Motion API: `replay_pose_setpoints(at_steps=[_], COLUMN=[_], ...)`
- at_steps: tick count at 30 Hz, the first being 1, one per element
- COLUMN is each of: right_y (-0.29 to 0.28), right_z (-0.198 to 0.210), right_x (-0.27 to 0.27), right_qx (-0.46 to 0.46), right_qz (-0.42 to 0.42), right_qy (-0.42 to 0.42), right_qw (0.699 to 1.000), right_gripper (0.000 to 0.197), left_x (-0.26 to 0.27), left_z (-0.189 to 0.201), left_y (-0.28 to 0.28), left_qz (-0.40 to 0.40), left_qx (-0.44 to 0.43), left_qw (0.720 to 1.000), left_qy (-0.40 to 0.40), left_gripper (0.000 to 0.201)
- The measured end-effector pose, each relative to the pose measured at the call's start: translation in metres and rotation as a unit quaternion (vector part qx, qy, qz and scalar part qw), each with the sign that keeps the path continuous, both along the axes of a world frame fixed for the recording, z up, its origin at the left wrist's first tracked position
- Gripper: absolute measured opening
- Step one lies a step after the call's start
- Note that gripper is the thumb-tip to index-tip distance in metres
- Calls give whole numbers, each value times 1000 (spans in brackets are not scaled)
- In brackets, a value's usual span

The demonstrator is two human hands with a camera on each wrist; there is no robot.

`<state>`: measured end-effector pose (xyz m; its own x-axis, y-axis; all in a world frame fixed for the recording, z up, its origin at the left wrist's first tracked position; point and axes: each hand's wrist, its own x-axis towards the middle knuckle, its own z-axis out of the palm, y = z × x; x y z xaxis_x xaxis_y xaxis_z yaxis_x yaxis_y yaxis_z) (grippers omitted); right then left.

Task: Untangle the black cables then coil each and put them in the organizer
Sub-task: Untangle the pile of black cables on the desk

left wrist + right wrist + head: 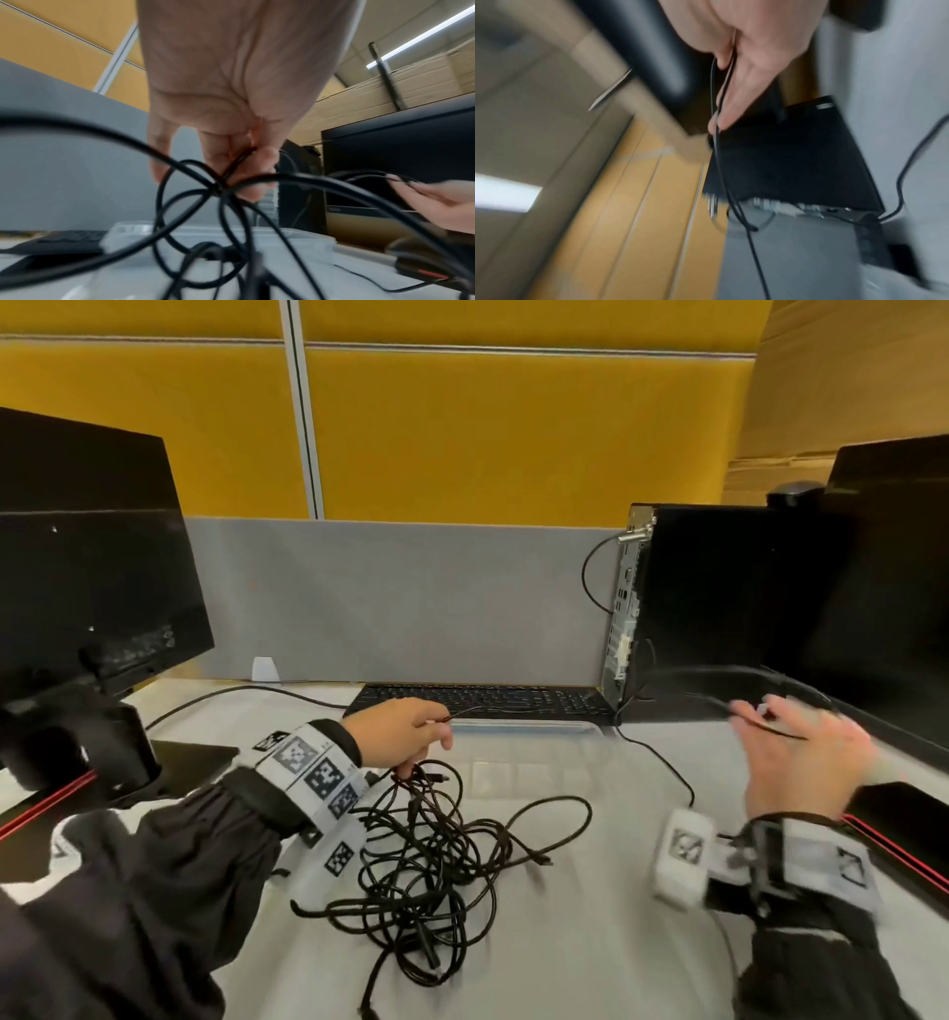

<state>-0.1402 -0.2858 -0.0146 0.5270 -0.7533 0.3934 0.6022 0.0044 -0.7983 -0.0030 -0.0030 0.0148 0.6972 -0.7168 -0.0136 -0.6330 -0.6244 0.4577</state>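
The left hand (pixel 398 734) pinches several strands at the top of the tangle (pixel 431 860), likely anchoring it so one cable (pixel 493 709) can be drawn free toward 3 o'clock. The right hand (pixel 801 757) — blurred — has its fingers closed on that cable's far part. The tangle lies on the desk (pixel 590 942) at 6 o'clock from the clear organizer (pixel 534 729). A keyboard (pixel 488 698) sits at 12 o'clock behind it, a computer (pixel 693 608) at 2 o'clock — its own lead (pixel 662 762) crosses the desk and could get caught up.

Yellow wall panels (pixel 462 428) rise behind a grey desk divider (pixel 400 603).
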Motion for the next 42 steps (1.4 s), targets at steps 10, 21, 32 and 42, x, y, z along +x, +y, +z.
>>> replay_pose_setpoints(at_steps=[10,21,32,42], right_y=[99,-74,-35,-33], right_z=[-8,10,-19,-34], right_x=[16,17,8,34], right_qx=[-512,-269,-563,-588], right_qz=[161,-178,-5,100], right_qy=[258,451,616,684], right_qw=[803,832,551,420], right_gripper=[26,32,56,43], left_x=[-36,-5,-3,-13], left_z=[4,-3,-19,-27], left_y=[-44,21,50,49], left_qz=[-88,-44,0,15], left_qx=[16,80,111,128], left_qw=[991,994,993,981], left_qy=[-98,-58,52,145], left_gripper=[23,9,113,87])
